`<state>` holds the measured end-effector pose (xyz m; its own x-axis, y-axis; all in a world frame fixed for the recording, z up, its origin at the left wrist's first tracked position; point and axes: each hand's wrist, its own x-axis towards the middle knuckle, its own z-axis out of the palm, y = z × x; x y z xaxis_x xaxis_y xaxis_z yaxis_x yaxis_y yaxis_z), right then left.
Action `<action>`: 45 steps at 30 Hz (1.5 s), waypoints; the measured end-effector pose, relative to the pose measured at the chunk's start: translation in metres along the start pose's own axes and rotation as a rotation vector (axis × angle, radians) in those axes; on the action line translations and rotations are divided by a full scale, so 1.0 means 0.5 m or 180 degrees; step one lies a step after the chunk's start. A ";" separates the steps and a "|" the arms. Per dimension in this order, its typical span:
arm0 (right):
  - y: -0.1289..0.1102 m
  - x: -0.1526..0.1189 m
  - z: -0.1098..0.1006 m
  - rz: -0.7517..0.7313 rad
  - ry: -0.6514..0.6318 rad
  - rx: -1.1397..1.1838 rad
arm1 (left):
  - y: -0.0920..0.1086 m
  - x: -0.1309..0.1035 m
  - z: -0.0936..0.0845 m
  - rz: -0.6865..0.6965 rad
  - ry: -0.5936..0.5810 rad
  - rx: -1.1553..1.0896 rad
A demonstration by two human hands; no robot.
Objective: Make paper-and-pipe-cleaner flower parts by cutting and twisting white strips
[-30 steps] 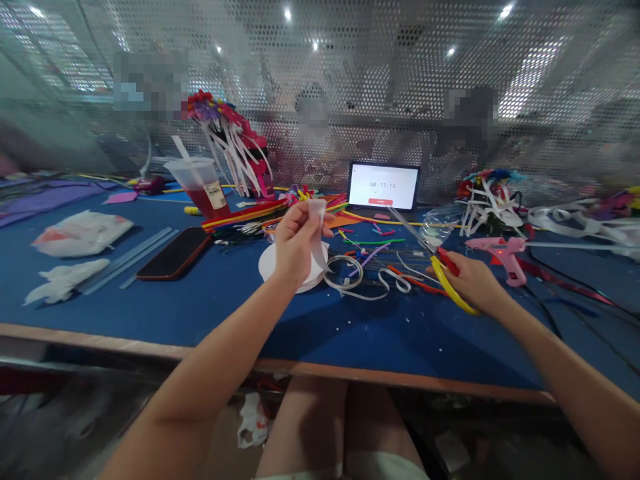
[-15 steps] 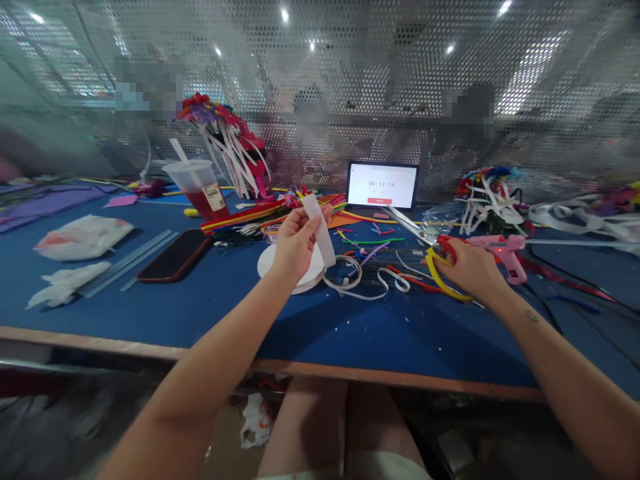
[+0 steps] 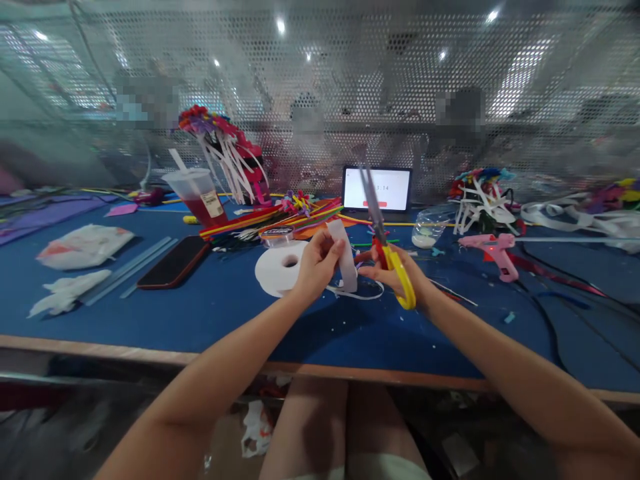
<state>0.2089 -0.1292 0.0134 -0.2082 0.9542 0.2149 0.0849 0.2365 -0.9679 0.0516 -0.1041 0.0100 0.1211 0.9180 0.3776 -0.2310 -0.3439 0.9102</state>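
The white strip stands over the middle of the bench, between its front and back edges, its long axis running down from the upper end and leaning slightly right. The left hand has its grip pinched on the strip's upper part, thumb against fingers. The right hand has its grip around the handles of the scissors, just right of the strip (whether its fingertips touch the strip, I cannot tell). The blades point toward the back edge, roughly along the strip rather than across it. The white roll lies just left of the left hand.
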 end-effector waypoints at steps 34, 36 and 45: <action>0.067 0.005 -0.318 0.0786 0.0174 -0.4721 | -0.030 0.035 -0.032 -0.0614 0.0052 -0.0682; 0.056 0.001 -0.311 0.0776 0.0178 -0.4793 | -0.033 0.036 -0.033 -0.0618 -0.0004 -0.0665; -0.043 0.012 -0.114 -0.0312 0.0318 -0.4037 | -0.034 0.031 -0.030 -0.0546 -0.0094 -0.0530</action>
<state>0.2614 -0.1183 0.0430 -0.1971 0.9194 0.3404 0.9521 0.2623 -0.1571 0.0428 -0.0807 -0.0022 0.2000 0.9532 0.2269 -0.3603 -0.1438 0.9217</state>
